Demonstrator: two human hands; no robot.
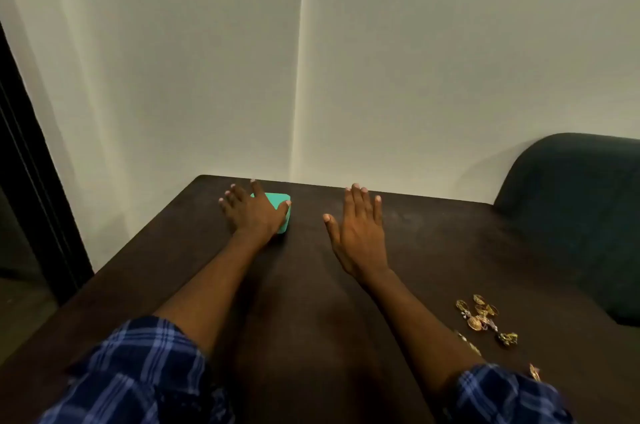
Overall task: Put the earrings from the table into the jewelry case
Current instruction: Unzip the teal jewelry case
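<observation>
A small turquoise jewelry case [280,201] sits closed near the far edge of the dark wooden table [433,240]. My left hand [251,210] lies over its left part with fingers spread and straight, the thumb along its right side. My right hand [360,233] hovers flat and open to the right of the case, holding nothing. Several gold earrings [483,318] lie in a loose cluster on the table at the near right, beside my right forearm. One more gold piece [534,372] shows by my right sleeve.
A dark green upholstered chair [575,209] stands against the table's right side. A pale wall runs right behind the table's far edge. A dark door frame [31,160] is at the left, beyond the table's left edge.
</observation>
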